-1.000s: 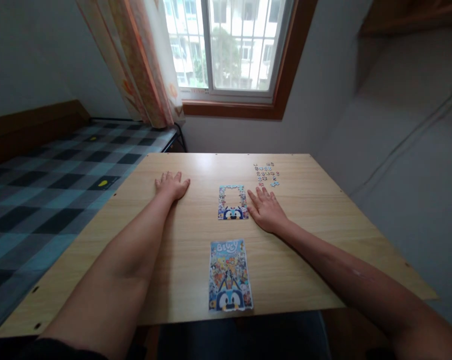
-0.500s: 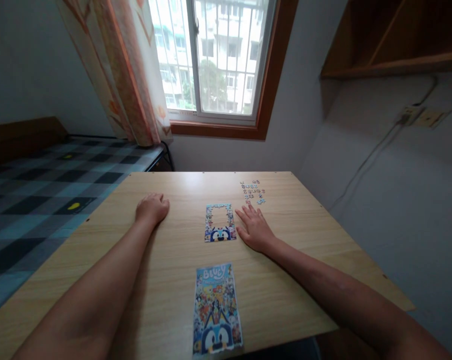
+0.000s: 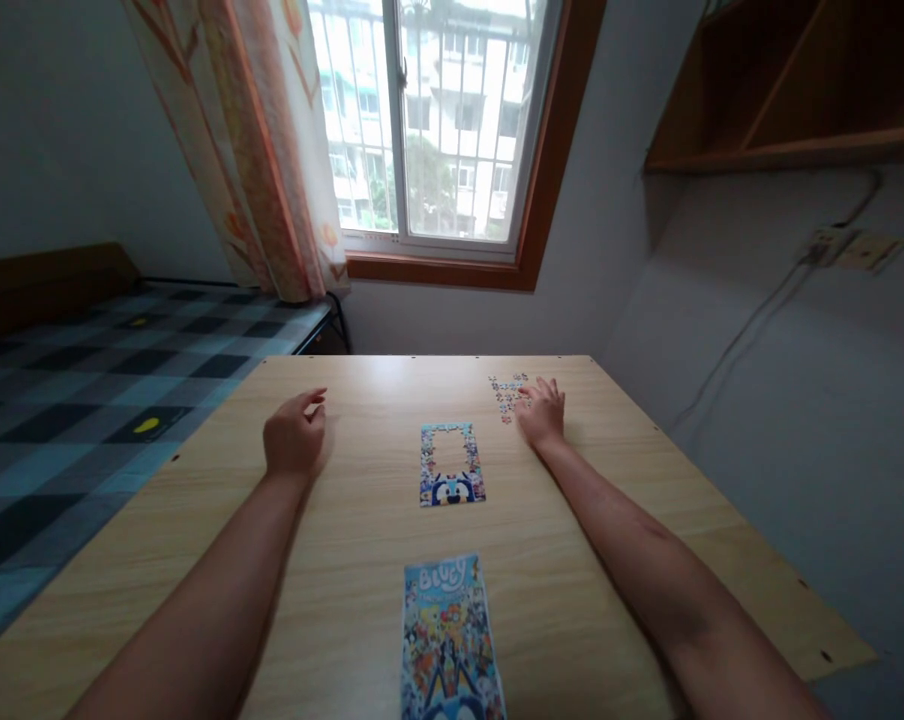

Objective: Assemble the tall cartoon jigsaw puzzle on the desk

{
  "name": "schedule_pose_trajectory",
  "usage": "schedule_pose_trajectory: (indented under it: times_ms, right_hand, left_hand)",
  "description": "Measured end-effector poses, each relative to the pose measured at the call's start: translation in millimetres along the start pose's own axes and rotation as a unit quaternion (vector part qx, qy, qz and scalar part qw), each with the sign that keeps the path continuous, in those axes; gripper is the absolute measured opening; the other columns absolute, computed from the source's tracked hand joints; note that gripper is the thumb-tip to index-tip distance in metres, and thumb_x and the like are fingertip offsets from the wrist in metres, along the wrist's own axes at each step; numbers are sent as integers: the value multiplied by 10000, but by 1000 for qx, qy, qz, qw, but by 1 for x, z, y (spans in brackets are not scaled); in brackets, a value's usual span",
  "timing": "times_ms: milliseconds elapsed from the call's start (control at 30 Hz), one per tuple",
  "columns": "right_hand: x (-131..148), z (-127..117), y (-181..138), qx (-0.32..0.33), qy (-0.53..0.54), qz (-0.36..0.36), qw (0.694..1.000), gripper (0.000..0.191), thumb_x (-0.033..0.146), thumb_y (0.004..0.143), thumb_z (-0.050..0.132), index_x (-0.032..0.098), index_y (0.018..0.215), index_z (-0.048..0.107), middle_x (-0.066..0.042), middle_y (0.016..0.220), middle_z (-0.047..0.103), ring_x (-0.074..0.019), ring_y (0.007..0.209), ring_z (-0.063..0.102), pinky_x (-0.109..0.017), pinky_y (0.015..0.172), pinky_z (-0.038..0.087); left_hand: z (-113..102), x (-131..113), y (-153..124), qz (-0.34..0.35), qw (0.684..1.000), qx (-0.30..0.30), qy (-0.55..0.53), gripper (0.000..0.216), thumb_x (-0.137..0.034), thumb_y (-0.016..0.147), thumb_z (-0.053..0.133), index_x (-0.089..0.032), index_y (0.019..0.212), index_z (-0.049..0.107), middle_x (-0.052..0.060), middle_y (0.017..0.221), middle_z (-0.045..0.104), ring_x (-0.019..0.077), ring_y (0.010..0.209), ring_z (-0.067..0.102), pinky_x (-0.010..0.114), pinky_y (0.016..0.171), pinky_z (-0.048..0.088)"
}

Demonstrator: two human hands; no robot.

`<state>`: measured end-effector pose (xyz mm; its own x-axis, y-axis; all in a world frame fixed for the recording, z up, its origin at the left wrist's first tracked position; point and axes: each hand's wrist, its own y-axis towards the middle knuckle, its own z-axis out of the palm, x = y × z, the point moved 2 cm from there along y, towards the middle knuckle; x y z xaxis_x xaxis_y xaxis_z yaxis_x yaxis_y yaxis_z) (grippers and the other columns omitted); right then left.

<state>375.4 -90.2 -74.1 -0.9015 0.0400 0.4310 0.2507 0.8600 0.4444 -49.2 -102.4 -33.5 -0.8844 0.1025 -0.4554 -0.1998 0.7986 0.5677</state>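
Note:
My right hand (image 3: 542,412) is over the right side of a cluster of loose jigsaw pieces (image 3: 506,385), its fingers spread and bent, covering some of them. Whether a fingertip presses on a piece cannot be made out. Left of it lies a partly assembled jigsaw puzzle (image 3: 452,490), its border joined around a bare middle, with a blue cartoon dog's face along the near edge. My left hand (image 3: 296,432) rests on the table at the left, fingers loosely curled with a gap at the thumb, nothing visible in it. Closer to me is a printed Bluey picture sheet (image 3: 450,625).
The pale wooden table (image 3: 362,560) runs up toward a barred window (image 3: 452,130). A bed with a checked cover (image 3: 144,380) is along the left. At the right, a shelf (image 3: 789,150) and a socket with a cord (image 3: 834,247) are on the wall.
My right hand has moved from beside the puzzle, up and right, onto the loose pieces. My left hand has shifted slightly, its fingers loosening. The view has tilted up a little.

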Motion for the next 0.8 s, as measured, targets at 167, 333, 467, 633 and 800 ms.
schedule_pose_trajectory:
  times_ms: [167,333,467,633,800]
  right_hand:
    - [-2,4,-2,14,-27,-15,999,305,366,880,616,220,1074,802,-121,1548,473,-355,1508,244,-605,1205,168]
    - [-1,3,-4,29,-51,-24,998,299,411,879,641,231,1045,814,-117,1569,450,-364,1511,234,-600,1208,159]
    - [-1,3,-4,26,-51,-20,998,270,394,874,647,243,1019,818,-108,1558,465,-360,1504,250,-608,1198,179]
    - [-4,5,-5,17,-42,-25,999,248,384,867,646,235,966,818,-112,1517,508,-368,1489,276,-629,1182,193]
    - [-4,5,-5,32,-48,-22,998,234,369,880,636,224,945,808,-115,1517,507,-377,1496,254,-643,1175,186]
  left_hand:
    - [1,0,1,-1,1000,-10,-25,421,-174,867,456,-193,1198,715,45,1150,743,230,913,701,353,930,519]
    - [-1,-5,-2,-30,999,-8,-34,346,-134,827,464,-190,1001,758,38,1154,743,174,660,690,338,803,546]
    - [-4,-9,-5,-57,998,-10,-34,270,-165,829,477,-198,867,742,5,1167,746,139,565,657,309,687,534]
    - [-4,-10,-6,-50,998,-17,-25,292,-142,829,457,-204,865,740,9,1150,750,194,794,717,316,787,549]
    - [-3,-10,-5,2,999,-27,-23,376,-102,817,424,-176,993,747,58,1171,734,227,1079,680,325,998,510]
